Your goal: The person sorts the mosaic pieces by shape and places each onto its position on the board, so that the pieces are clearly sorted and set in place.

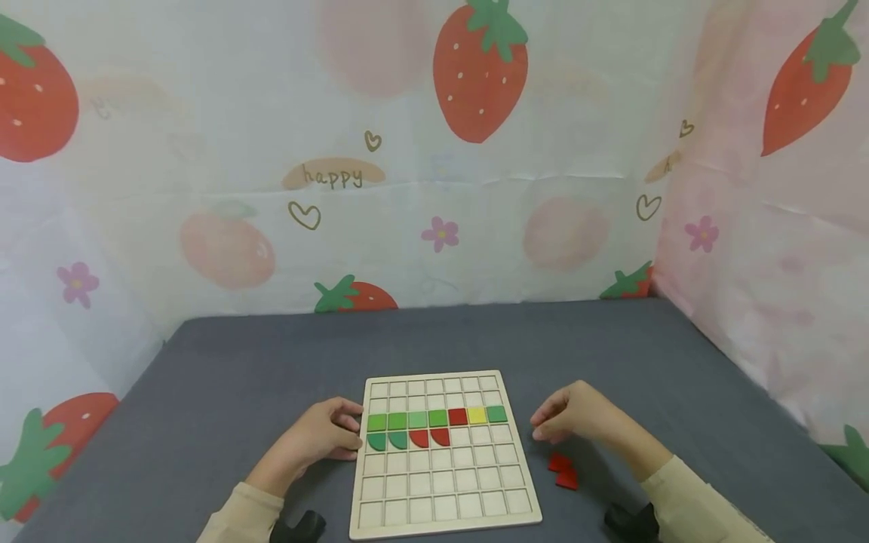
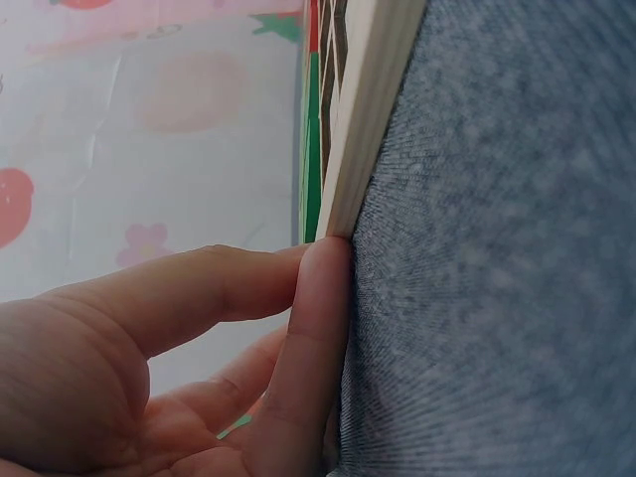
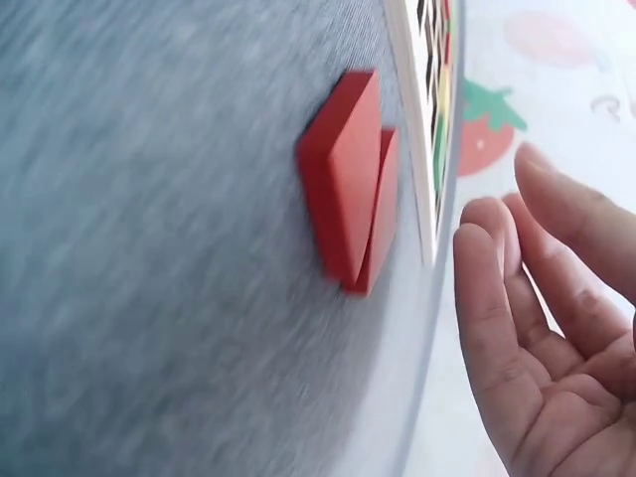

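A pale wooden grid board [image 1: 434, 532] lies on the grey cloth. Its third row holds coloured square tiles: several greens, a red tile [image 1: 458, 416] and a yellow tile [image 1: 477, 415]. Below them sit two green quarter-circle tiles [image 1: 376, 440] and two red quarter-circle tiles [image 1: 440, 437]. At the board's left edge, my left hand [image 1: 319, 434] touches the rim with its fingertips. My right hand [image 1: 573, 411] hovers right of the board, fingers loosely bent and nothing between them. Nearer to me lie small flat red pieces [image 1: 566, 479], partly overlapping; the right wrist view shows straight edges [image 3: 348, 179].
Grey cloth [image 1: 271, 354] covers the table around the board. A strawberry-printed curtain [image 1: 421, 249] stands behind it and along both sides. Dark wrist-camera parts [image 1: 631, 520] show beneath the beige sleeves [image 1: 692, 498].
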Demonstrator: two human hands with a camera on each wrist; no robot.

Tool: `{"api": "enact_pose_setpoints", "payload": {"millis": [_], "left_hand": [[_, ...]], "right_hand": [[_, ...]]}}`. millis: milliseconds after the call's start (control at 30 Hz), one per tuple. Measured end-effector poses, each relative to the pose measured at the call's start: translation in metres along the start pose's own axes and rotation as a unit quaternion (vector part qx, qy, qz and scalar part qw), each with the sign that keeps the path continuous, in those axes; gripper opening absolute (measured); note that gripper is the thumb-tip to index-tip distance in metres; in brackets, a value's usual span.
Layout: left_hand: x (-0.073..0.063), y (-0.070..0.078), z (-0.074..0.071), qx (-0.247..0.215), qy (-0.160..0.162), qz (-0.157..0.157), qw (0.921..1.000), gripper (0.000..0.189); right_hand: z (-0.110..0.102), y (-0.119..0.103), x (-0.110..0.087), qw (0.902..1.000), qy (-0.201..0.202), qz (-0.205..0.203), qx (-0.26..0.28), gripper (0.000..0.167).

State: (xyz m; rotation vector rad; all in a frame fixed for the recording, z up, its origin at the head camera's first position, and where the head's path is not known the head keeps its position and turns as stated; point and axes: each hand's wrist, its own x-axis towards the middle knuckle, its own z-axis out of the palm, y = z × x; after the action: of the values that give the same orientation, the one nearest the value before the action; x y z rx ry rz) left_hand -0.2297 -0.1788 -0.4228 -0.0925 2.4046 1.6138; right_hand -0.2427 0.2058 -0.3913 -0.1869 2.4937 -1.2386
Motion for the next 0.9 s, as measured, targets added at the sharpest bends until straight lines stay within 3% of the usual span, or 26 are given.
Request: {"api": "enact_pose_setpoints", "payload": {"millis": [400,900], "left_hand": [[0.001,-0.001,0.001,0.005,0.006,-0.003,1.0000,0.054],[0.000,0.000,0.001,0.000,0.007,-0.001,1.0000,0.054]], "right_hand": [[-0.018,0.019,-0.008,0.9984,-0.056,-0.007,0.007,0.029],[-0.019,0.026,-0.011,0.9940,-0.105,-0.005,0.031,0.026]]}}
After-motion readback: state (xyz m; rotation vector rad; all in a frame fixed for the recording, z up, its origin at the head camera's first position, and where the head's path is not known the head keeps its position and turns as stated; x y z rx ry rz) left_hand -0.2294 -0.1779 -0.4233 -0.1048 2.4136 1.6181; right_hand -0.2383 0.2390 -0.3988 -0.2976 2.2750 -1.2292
